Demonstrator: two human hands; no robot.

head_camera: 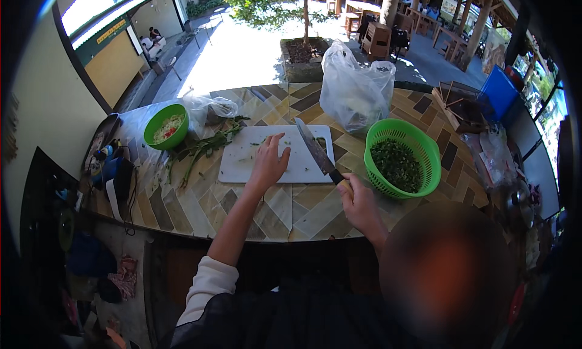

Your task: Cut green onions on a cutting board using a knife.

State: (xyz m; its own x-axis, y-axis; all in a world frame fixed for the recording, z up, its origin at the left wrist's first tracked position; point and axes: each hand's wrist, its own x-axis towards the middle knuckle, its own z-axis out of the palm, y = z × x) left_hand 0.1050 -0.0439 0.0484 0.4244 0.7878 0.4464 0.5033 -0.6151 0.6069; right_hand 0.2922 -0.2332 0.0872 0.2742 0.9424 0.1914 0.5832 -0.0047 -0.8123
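Observation:
My right hand [359, 202] grips the handle of a kitchen knife [316, 151], its blade angled up and left over the right part of a white cutting board [236, 160]. Over the middle of the board is my left hand [269, 162], fingers apart and holding nothing; whether it touches the board I cannot tell. Small green scraps dot the board, and some greens show behind the blade. To the right of the board stands a green plastic colander [429, 167] with chopped leafy greens [395, 165] inside. Leafy stalks [204, 144] lie at the board's left.
A green bowl [175, 137] of pale shredded food with red bits stands at the left. Behind the board is a filled translucent plastic bag [357, 90]; a smaller bag [211, 108] lies back left. A wooden-framed item [450, 108] and plastic packets [493, 156] occupy the right side. A blurred round shape covers the lower right.

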